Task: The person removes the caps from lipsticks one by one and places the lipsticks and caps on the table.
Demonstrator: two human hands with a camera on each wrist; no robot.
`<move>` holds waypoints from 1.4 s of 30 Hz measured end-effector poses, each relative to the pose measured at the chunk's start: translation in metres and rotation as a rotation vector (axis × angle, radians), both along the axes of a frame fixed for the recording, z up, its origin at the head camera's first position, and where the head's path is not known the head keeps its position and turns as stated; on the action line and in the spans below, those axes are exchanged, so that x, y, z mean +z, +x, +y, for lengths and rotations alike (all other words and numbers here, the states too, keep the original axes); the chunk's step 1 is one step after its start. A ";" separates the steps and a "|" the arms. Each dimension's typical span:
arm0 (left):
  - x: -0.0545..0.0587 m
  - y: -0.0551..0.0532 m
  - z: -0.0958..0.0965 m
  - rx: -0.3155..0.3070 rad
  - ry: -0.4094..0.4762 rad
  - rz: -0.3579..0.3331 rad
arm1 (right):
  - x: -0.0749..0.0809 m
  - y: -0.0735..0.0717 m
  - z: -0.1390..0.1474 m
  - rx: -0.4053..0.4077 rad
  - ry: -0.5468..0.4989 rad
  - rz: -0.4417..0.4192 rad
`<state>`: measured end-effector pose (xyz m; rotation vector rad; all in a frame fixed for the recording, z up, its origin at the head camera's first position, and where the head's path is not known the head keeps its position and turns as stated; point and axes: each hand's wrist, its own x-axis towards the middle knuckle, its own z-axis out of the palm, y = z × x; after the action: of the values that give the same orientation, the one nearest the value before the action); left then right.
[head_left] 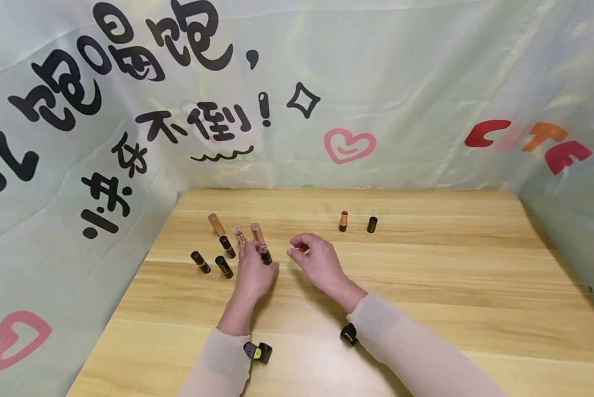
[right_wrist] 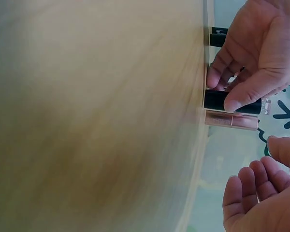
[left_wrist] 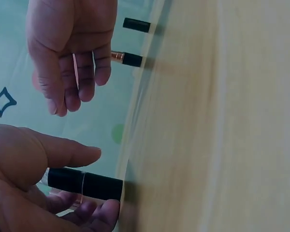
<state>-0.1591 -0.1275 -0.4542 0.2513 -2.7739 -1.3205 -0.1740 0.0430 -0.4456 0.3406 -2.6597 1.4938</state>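
Note:
My left hand is around a black lipstick tube with a clear top, standing upright on the table. Its fingers lie along one side of the tube. In the left wrist view a gap shows between the straight thumb and the tube; in the right wrist view the thumb overlaps it. Close behind stands a rose-gold lipstick tube, and a pinkish tube with a clear top is just beyond the left fingers. To the right, my right hand hovers over the table with loosely bent fingers, holding nothing.
Left of the hands stand several black tubes and another rose-gold tube. Farther back right, an uncapped lipstick with a red tip stands beside a black cap. Printed cloth walls the wooden table at back and sides.

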 end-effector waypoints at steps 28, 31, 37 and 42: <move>0.010 -0.010 0.022 -0.174 -0.075 0.035 | 0.005 0.002 0.006 0.082 0.063 -0.002; 0.011 -0.011 0.026 -0.218 -0.062 0.044 | 0.009 0.002 0.013 0.086 0.055 0.014; 0.013 -0.014 0.035 -0.265 -0.003 0.030 | 0.016 -0.001 0.026 0.060 0.046 -0.020; 0.017 -0.015 0.043 -0.288 0.052 0.032 | 0.021 -0.005 0.037 0.046 0.020 -0.056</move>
<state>-0.1738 -0.0847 -0.4369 -0.1739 -2.8326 -1.4392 -0.1787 0.0804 -0.4241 0.3694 -2.7302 1.5120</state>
